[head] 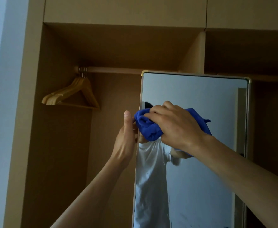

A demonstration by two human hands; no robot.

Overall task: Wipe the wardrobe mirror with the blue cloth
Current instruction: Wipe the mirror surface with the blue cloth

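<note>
The left hand clasps the wardrobe mirror by its left edge, thumb in front, apparently steadying it. Just beside it, the right hand clutches the bunched blue cloth, pressing it to the glass. Wiping seems under way; the next move likely calls for a firm sweep toward the right edge.

1 head-worn wide-angle view, facing forward and slightly upward, close to the wardrobe mirror
</note>
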